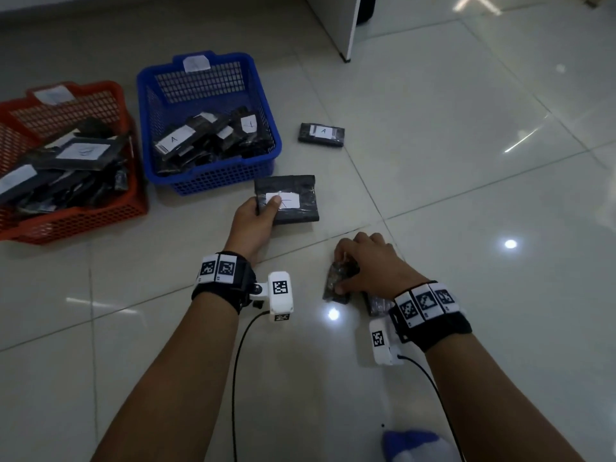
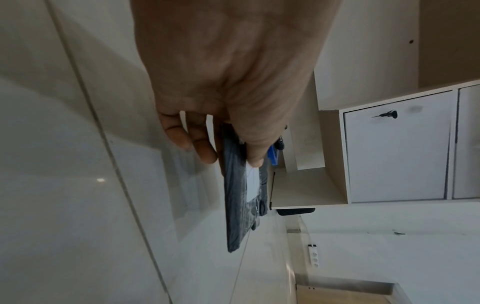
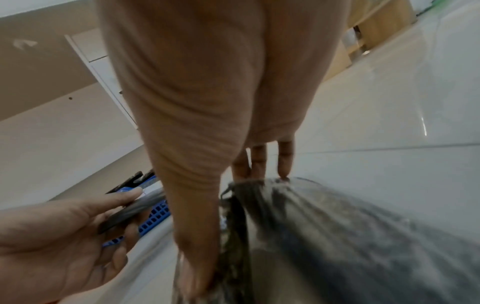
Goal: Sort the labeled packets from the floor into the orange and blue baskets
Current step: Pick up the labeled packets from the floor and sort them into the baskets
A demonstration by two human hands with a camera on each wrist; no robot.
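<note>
My left hand pinches a flat black packet with a white label, thumb on top, just off the floor in front of the blue basket. The left wrist view shows that packet edge-on between thumb and fingers. My right hand is curled over a small black packet on the floor, with thumb and fingers around it. Another dark packet lies partly hidden under the right wrist. One packet marked A lies on the floor right of the blue basket. The orange basket stands far left.
Both baskets hold several black packets with white labels. A white cabinet corner stands at the back. A foot in a blue and white sock is at the bottom edge. Glossy floor tiles stretch to the right.
</note>
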